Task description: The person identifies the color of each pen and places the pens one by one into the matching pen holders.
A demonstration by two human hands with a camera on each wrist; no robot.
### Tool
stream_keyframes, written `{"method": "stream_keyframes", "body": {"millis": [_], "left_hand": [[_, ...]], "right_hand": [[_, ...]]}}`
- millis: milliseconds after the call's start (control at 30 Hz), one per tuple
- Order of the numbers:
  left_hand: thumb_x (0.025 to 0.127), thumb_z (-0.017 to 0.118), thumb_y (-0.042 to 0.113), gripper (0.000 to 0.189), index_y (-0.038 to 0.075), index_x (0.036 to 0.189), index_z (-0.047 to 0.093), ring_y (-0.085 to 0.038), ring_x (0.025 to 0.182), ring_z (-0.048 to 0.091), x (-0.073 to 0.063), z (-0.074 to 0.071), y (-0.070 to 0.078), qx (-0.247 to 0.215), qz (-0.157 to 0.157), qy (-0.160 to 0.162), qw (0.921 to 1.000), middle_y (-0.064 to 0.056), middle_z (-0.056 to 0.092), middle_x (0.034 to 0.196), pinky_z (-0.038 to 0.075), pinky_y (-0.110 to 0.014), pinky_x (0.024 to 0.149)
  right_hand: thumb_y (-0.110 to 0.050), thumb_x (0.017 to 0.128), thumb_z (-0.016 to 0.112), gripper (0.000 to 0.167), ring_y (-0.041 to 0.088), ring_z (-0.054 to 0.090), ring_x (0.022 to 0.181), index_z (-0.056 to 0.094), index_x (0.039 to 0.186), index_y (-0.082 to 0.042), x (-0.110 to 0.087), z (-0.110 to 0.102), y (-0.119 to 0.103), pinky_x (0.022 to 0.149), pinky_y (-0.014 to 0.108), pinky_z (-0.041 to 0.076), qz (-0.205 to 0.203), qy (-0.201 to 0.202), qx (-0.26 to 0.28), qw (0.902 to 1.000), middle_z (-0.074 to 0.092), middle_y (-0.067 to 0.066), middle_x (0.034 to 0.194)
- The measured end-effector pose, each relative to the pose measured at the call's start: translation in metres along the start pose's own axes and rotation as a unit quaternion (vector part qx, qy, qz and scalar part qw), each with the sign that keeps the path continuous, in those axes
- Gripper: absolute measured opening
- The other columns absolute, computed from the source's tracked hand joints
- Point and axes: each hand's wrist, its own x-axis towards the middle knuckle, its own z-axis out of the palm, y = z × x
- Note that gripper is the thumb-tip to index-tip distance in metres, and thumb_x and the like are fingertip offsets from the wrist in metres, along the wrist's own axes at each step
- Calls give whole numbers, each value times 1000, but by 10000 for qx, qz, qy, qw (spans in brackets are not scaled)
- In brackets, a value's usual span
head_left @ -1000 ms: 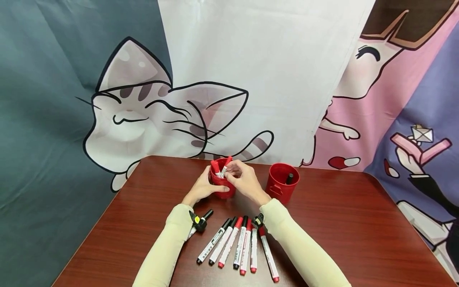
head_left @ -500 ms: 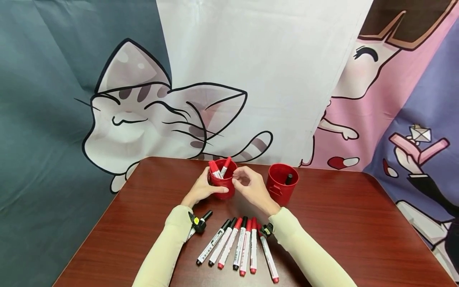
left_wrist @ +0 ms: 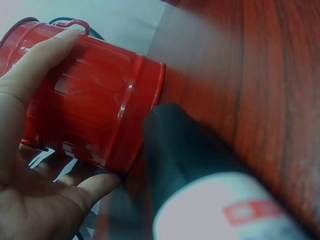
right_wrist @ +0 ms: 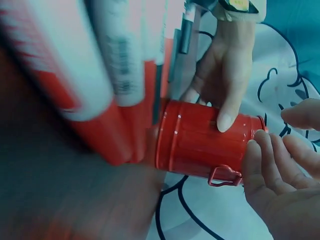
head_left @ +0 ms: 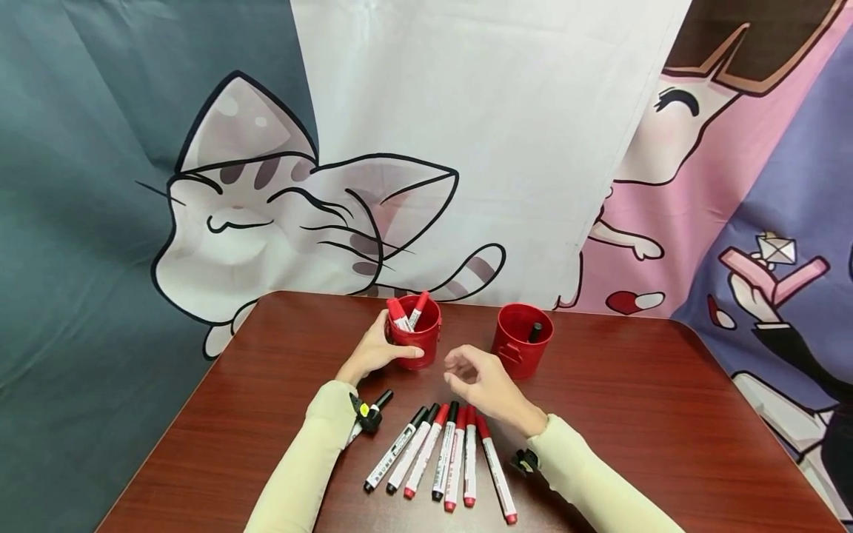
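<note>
My left hand (head_left: 372, 351) grips the left red bucket (head_left: 425, 351), its thumb lying along the front wall. Two red-capped markers (head_left: 400, 317) lean inside that bucket, caps up. In the left wrist view, thumb and fingers lie on opposite sides of the bucket (left_wrist: 95, 95). My right hand (head_left: 492, 386) hovers to the right of this bucket, fingers loosely curved and holding nothing. Just below it, several black- and red-capped markers (head_left: 445, 459) lie side by side on the table. The right wrist view shows the right hand (right_wrist: 282, 192) apart from any marker.
A second red bucket (head_left: 529, 361) stands to the right with a black marker (head_left: 535, 333) in it. Another black-capped marker (head_left: 383, 400) lies beneath my left wrist. Behind the brown table (head_left: 633, 414) hangs a printed cloth (head_left: 520, 148).
My right hand has left the red-capped marker in the left bucket and drawn back to the right and towards me. The left hand stays on the bucket.
</note>
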Motion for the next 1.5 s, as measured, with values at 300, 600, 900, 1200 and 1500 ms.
{"method": "stream_keyframes", "body": {"millis": [300,600,900,1200,1500], "left_hand": [[54,87,41,95,29,131,33,-16,117,43,-1,1,0,46,62,11,10000,7,48,125,41,-42,96],[54,86,43,96,29,132,32,-17,119,42,-2,-1,1,143,33,-6,9999,6,47,127,40,-43,97],[54,87,41,96,27,132,32,-19,118,42,-2,-1,2,80,77,-58,9999,3,47,128,39,-45,97],[55,86,40,96,29,132,30,-18,119,40,0,0,6,16,73,-133,9999,6,45,127,44,-44,93],[57,86,39,99,32,134,24,-18,122,35,3,2,9,-254,191,-230,9992,7,39,131,45,-43,91]], "right_hand": [[-3,79,68,18,6,58,71,58,92,-8,-35,-7,4,63,26,53,-324,-261,-614,9972,60,-3,83],[-14,75,71,16,5,50,63,58,85,-14,-68,-17,-2,55,19,43,641,-531,-1758,9809,53,-6,72],[-24,74,71,19,3,41,53,54,75,-15,-83,-19,-14,45,21,35,1662,-884,-2352,9535,48,-7,63],[-33,73,73,29,10,48,55,57,84,-11,-92,-6,-18,44,29,37,2064,-1119,-2407,9418,52,-3,65],[-24,72,72,24,14,52,59,55,81,-10,-95,2,-16,46,32,37,1722,-947,-2806,9395,53,-1,68]]}}
